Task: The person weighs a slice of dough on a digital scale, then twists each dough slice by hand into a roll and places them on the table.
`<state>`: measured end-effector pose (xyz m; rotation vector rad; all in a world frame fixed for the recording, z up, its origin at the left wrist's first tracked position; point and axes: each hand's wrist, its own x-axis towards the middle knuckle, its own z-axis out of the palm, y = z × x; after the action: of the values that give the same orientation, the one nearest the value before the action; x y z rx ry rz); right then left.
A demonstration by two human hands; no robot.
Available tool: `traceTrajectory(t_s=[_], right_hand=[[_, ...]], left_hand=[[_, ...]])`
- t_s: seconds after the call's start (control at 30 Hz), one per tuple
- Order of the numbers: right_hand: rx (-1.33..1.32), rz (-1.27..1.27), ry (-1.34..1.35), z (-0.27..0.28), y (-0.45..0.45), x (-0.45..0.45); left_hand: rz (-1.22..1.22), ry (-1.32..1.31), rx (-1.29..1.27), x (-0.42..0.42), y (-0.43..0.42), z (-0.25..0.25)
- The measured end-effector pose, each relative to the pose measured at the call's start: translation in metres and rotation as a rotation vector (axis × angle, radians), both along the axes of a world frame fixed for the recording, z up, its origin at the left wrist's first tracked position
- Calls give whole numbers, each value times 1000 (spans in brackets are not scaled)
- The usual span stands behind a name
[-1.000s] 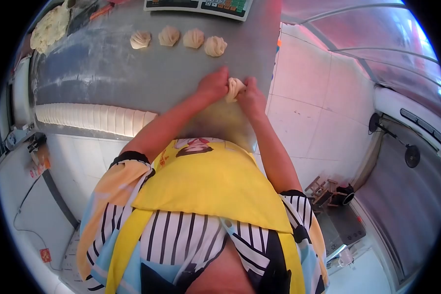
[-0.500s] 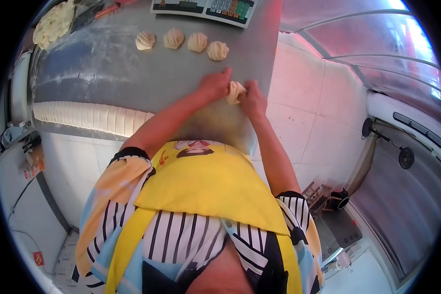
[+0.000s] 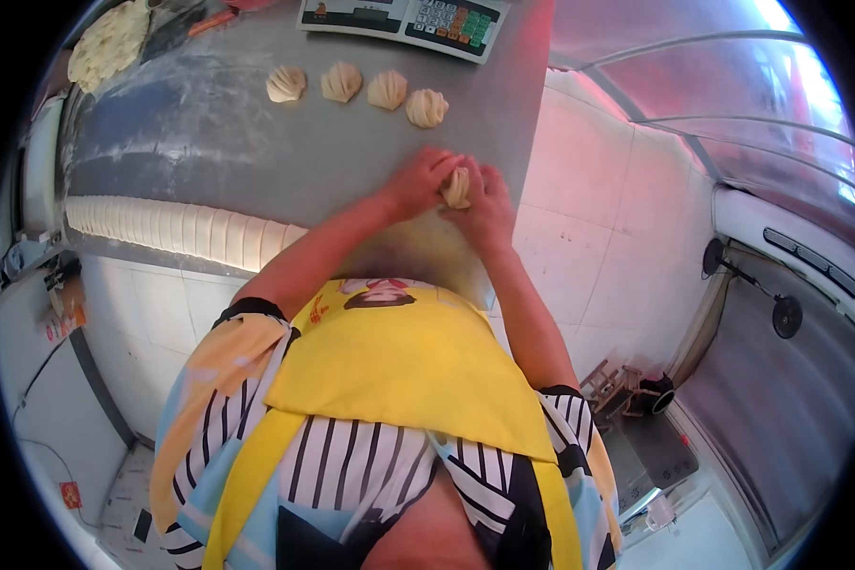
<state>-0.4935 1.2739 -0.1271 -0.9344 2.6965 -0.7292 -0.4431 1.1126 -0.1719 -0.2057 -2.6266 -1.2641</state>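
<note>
Between my two hands is a small piece of pleated dough (image 3: 457,189), pale and layered, near the right edge of the metal table. My left hand (image 3: 422,182) is closed against its left side, fingers bent over the top. On the other side my right hand (image 3: 487,207) wraps round it, thumb below and fingers above. Several twisted dough rolls stand in a row beyond my hands, the nearest dough roll (image 3: 427,108) at the right end. A long strip of dough cut into slices (image 3: 180,228) lies along the table's front edge, partly behind my left forearm.
A digital scale (image 3: 404,24) sits at the table's far edge. At the far left lies a large lump of dough (image 3: 107,46), with a red-handled tool (image 3: 213,23) near it. Flour dusts the left part of the metal table (image 3: 209,142). White floor tiles (image 3: 579,209) show at right.
My hands have come closer together around the dough piece, which is now more compact and upright. My right hand has turned, and its fingers now reach over the dough.
</note>
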Motion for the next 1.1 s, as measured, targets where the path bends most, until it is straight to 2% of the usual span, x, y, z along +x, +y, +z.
traceTrajectory(t_s=[0.07,0.17,0.27,0.3,0.37,0.47,0.57,0.6,0.67,0.77,1.0,1.07,1.1], right_hand=[[25,43,42,2,-7,2],[-74,31,-113,1,-8,-10],[-88,-54,-110,24,-16,-46],[-33,9,-25,16,-16,-62],[63,133,160,-2,-20,-95],[124,132,296,14,-23,-92],[-50,-14,274,38,-11,-60],[-58,23,59,29,-2,-47],[-54,164,-140,-2,14,-3],[-172,423,-131,-21,5,63],[-134,393,-655,-2,-74,111],[-118,246,-731,-4,-108,123],[-90,282,-643,-8,-125,131]], left_hand=[[30,-28,82,4,7,-2],[84,-111,236,2,2,16],[183,-163,317,2,-9,76],[222,-170,324,7,-14,89],[292,-189,311,20,-24,89],[394,-217,202,47,-48,94],[542,-232,80,95,-71,94],[600,-228,42,111,-78,92],[678,-248,66,140,-92,92],[719,-273,57,167,-109,91],[697,-237,35,210,-160,73],[700,-219,74,224,-173,79],[689,-205,97,229,-180,81]])
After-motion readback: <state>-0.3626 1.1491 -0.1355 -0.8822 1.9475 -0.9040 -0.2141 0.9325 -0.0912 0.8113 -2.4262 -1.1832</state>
